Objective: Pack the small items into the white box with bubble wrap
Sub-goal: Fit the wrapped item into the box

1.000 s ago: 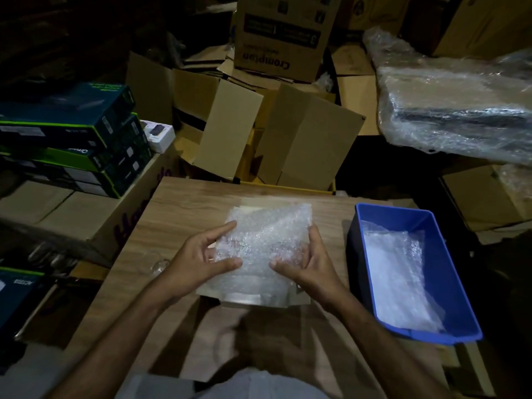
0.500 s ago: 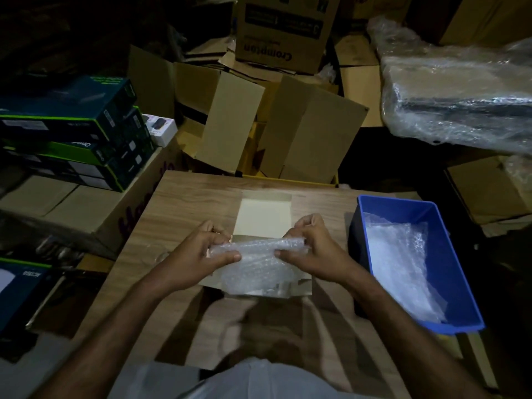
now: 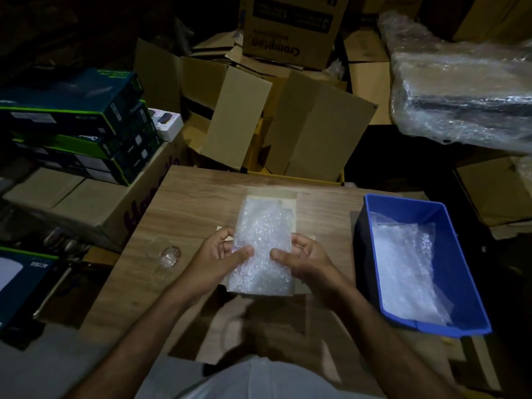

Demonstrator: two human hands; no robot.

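Wood-grain table [image 3: 195,203] at frame centre: our left hand [image 3: 214,256] and right hand [image 3: 306,259] grasp a crinkly bubble wrap [image 3: 263,243] sheet's edges over the flat white box [image 3: 299,283].

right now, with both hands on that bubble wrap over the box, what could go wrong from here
The bubble wrap covers the white box, so whatever lies beneath cannot be seen and could get pressed crooked. The left hand and right hand pinch only its near half; the far end may spring up. A small clear item sits apart on the table and could be missed.

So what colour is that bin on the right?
Blue bin, seen clearly in the head view.
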